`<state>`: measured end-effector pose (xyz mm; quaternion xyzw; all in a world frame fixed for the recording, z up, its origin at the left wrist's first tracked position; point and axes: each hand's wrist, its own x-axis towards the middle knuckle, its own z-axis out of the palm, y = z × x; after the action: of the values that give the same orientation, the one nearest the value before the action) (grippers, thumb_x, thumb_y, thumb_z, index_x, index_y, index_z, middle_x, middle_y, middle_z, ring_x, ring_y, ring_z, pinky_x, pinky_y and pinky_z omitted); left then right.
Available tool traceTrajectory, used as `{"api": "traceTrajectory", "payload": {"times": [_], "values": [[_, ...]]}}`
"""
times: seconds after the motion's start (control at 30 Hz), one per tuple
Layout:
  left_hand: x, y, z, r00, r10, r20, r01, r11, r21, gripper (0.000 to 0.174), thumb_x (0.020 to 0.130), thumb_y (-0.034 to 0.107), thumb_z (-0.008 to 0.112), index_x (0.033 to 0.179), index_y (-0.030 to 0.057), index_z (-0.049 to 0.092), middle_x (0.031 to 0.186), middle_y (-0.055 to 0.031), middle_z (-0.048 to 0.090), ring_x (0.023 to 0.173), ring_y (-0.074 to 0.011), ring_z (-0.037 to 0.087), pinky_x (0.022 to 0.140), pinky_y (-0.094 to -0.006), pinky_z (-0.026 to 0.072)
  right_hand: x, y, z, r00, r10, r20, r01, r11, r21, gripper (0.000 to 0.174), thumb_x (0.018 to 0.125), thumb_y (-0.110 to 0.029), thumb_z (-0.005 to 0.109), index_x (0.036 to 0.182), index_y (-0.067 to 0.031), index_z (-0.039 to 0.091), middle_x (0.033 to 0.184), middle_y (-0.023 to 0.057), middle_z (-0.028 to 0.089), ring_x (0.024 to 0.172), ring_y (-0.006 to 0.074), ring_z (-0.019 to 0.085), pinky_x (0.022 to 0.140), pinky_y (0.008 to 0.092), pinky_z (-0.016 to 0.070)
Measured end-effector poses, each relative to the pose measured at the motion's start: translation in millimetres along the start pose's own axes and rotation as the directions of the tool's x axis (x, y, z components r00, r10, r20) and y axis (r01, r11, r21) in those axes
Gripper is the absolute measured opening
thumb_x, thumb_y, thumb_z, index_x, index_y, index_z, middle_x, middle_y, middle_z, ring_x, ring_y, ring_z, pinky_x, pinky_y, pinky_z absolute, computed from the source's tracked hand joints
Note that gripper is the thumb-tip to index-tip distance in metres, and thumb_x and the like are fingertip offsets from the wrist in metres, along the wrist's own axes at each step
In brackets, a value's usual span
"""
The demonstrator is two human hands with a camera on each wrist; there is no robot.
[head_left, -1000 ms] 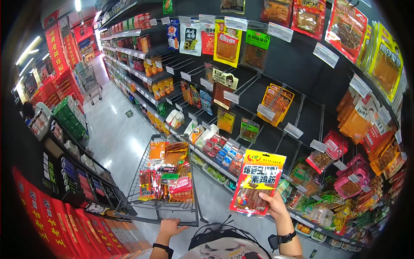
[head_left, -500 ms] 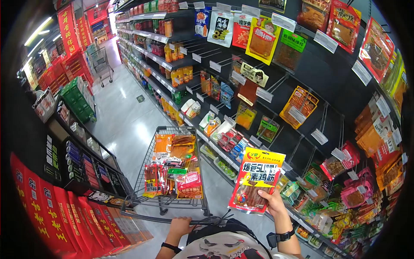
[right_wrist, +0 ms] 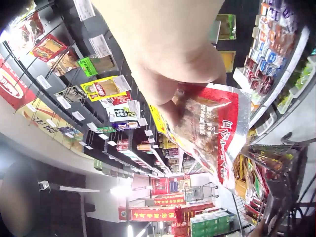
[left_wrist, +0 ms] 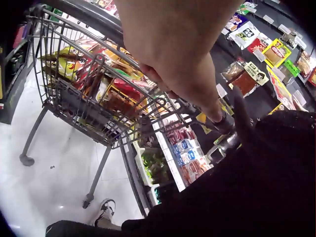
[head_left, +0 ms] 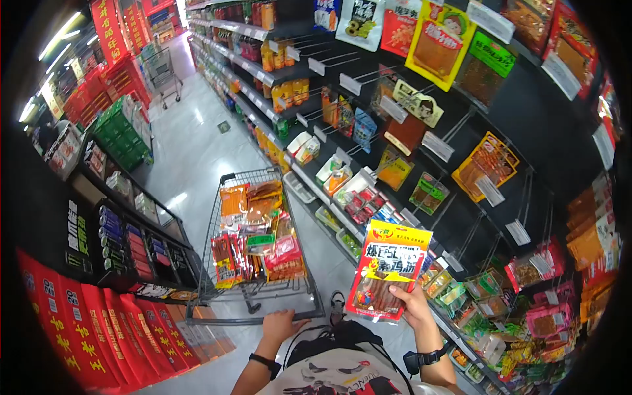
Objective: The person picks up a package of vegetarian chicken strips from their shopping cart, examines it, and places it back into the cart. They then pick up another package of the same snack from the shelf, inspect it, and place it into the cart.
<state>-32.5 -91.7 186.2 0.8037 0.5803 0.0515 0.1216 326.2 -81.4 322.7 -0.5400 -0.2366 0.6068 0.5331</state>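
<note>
In the head view, my right hand point(head_left: 415, 305) holds a red and yellow snack packet point(head_left: 388, 273) upright, thumb across its front and the other fingers hidden behind it. The right wrist view shows the packet's printed back point(right_wrist: 207, 128) beside the hand point(right_wrist: 173, 64). My left hand point(head_left: 282, 326) grips the dark handle of a wire shopping cart point(head_left: 253, 320), its fingertips mostly hidden. Inside the cart lie several snack packets point(head_left: 260, 227), left of the held packet. From the left wrist, the hand point(left_wrist: 173, 74) covers part of the cart's near end.
Shelves and hooks with hanging packets point(head_left: 441, 39) run along the right side. On the left stand a dark display rack point(head_left: 125, 243), red boxes point(head_left: 99, 329) and green crates point(head_left: 122, 131). Another cart point(head_left: 162, 76) stands farther down the grey aisle floor point(head_left: 191, 148).
Compared with earlier head frames, the shelf goods sit farther right in view and the loaded cart stands slightly higher. My right hand keeps the packet; my left stays on the handle. A shoe now shows below.
</note>
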Motion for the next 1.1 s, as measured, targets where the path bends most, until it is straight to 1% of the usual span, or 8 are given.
{"api": "traceTrajectory", "payload": {"times": [0.13, 0.37, 0.47, 0.53, 0.7, 0.8, 1.03, 1.1], "values": [[44.2, -3.7, -8.4, 0.996, -0.091, 0.007, 0.091, 0.996, 0.011, 0.063, 0.079, 0.071, 0.060, 0.072, 0.0083, 0.065, 0.067, -0.0101, 0.067, 0.063, -0.0307, 0.068, 0.056, -0.0421, 0.0520, 47.7, -3.8, -0.3, 0.995, 0.067, 0.070, -0.066, 0.998, -0.003, 0.037, 0.085, -0.003, 0.072, 0.120, 0.0014, 0.062, 0.114, 0.0064, 0.068, 0.102, 0.0170, 0.064, 0.093, 0.0322, 0.0487], [133.1, -20.8, -28.5, 0.959, -0.274, 0.074, 0.275, 0.961, -0.005, 0.067, 0.080, 0.073, 0.058, 0.076, 0.0068, 0.068, 0.072, -0.0150, 0.069, 0.072, -0.0358, 0.068, 0.063, -0.0463, 0.0528, 120.9, -21.1, 10.6, 0.970, 0.097, 0.223, -0.080, 0.993, -0.085, 0.034, 0.086, -0.003, 0.071, 0.119, 0.0005, 0.063, 0.115, 0.0066, 0.068, 0.105, 0.0170, 0.063, 0.094, 0.0322, 0.0481], [165.7, -35.4, -40.9, 0.951, -0.303, 0.059, 0.305, 0.952, -0.030, 0.067, 0.081, 0.072, 0.057, 0.078, 0.0066, 0.069, 0.072, -0.0152, 0.069, 0.073, -0.0362, 0.068, 0.065, -0.0463, 0.0529, 138.2, -25.3, 24.3, 0.952, 0.101, 0.289, -0.077, 0.993, -0.094, 0.032, 0.087, -0.005, 0.071, 0.119, 0.0005, 0.063, 0.116, 0.0065, 0.068, 0.104, 0.0164, 0.063, 0.093, 0.0315, 0.0479], [186.2, -47.7, -47.4, 0.952, -0.300, 0.059, 0.301, 0.954, -0.008, 0.067, 0.082, 0.072, 0.056, 0.080, 0.0064, 0.070, 0.072, -0.0157, 0.069, 0.074, -0.0366, 0.068, 0.067, -0.0466, 0.0532, 148.4, -23.3, 35.7, 0.947, 0.177, 0.267, -0.157, 0.983, -0.094, 0.034, 0.088, -0.007, 0.071, 0.121, 0.0003, 0.063, 0.116, 0.0058, 0.068, 0.104, 0.0154, 0.062, 0.094, 0.0311, 0.0473], [226.5, -92.5, -50.9, 0.953, -0.288, 0.096, 0.288, 0.958, 0.010, 0.066, 0.085, 0.070, 0.053, 0.085, 0.0057, 0.069, 0.073, -0.0176, 0.069, 0.073, -0.0373, 0.068, 0.068, -0.0473, 0.0535, 182.3, -8.4, 71.1, 0.964, 0.105, 0.243, -0.085, 0.992, -0.092, 0.039, 0.087, -0.011, 0.074, 0.123, -0.0009, 0.062, 0.116, 0.0065, 0.068, 0.105, 0.0159, 0.062, 0.094, 0.0311, 0.0470], [248.3, -115.9, -52.8, 0.954, -0.292, 0.070, 0.290, 0.956, 0.044, 0.063, 0.088, 0.067, 0.053, 0.086, 0.0055, 0.067, 0.072, -0.0188, 0.069, 0.073, -0.0377, 0.068, 0.067, -0.0470, 0.0533, 203.7, 1.2, 98.9, 0.971, 0.130, 0.202, -0.109, 0.988, -0.113, 0.037, 0.086, -0.014, 0.075, 0.120, -0.0015, 0.065, 0.115, 0.0064, 0.068, 0.105, 0.0156, 0.062, 0.093, 0.0302, 0.0473], [295.0, -175.1, -56.2, 0.966, -0.210, -0.154, 0.201, 0.977, -0.070, 0.059, 0.083, 0.065, 0.062, 0.079, 0.0060, 0.060, 0.065, -0.0175, 0.065, 0.061, -0.0393, 0.065, 0.054, -0.0489, 0.0494, 254.4, 21.5, 186.1, 0.994, 0.103, 0.021, -0.102, 0.994, -0.032, 0.037, 0.086, -0.014, 0.074, 0.120, -0.0016, 0.064, 0.114, 0.0053, 0.068, 0.104, 0.0159, 0.062, 0.094, 0.0306, 0.0459], [315.6, -187.2, -61.4, 0.965, -0.218, -0.147, 0.210, 0.975, -0.072, 0.059, 0.083, 0.062, 0.064, 0.081, 0.0029, 0.060, 0.068, -0.0200, 0.065, 0.064, -0.0422, 0.064, 0.057, -0.0507, 0.0489, 267.3, 17.9, 207.9, 0.994, 0.112, -0.018, -0.113, 0.993, -0.030, 0.039, 0.087, -0.016, 0.074, 0.121, -0.0009, 0.063, 0.113, 0.0050, 0.067, 0.104, 0.0158, 0.061, 0.094, 0.0304, 0.0456]]}}
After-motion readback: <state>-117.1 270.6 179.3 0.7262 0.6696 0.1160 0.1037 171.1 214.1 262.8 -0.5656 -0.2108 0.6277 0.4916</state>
